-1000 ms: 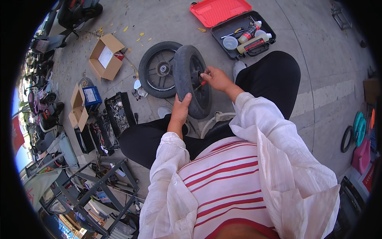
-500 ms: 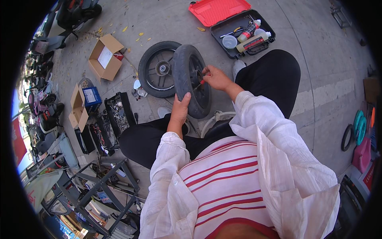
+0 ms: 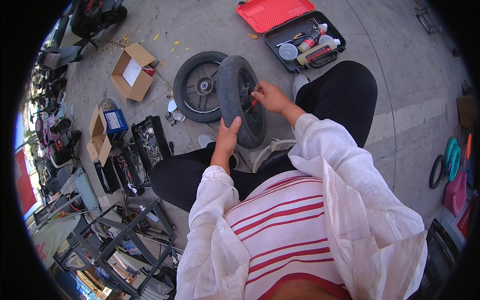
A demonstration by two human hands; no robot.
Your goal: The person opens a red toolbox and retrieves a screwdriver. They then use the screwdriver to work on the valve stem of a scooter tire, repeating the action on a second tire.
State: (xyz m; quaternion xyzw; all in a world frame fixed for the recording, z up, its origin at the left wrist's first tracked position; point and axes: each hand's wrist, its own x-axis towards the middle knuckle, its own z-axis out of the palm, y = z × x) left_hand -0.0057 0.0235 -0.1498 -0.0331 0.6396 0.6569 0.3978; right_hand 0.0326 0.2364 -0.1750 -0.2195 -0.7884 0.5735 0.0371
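Observation:
Before my knees a wheel with a black tyre (image 3: 231, 100) stands upright, slightly tilted. My left hand (image 3: 228, 134) is wrapped round the near side of its tyre, thumb on the tread. At the hub on the wheel's right side, the closed fingers of my right hand (image 3: 270, 97) grip a small tool with a red handle (image 3: 253, 102); its far end is hidden at the hub. A second wheel (image 3: 189, 108) lies flat on the ground just behind and to the left, its hub facing up.
An open black toolbox (image 3: 280, 59) with bottles, a clear tub and a red lid stands ahead right. Left are an open cardboard box (image 3: 125, 87), a blue box (image 3: 116, 121) and black trays of small parts (image 3: 150, 140). A metal frame (image 3: 127, 232) stands near left.
My right hand has shifted slightly to the left at the hub, still with the red-handled tool. The left hand and both wheels stay nearly where they were.

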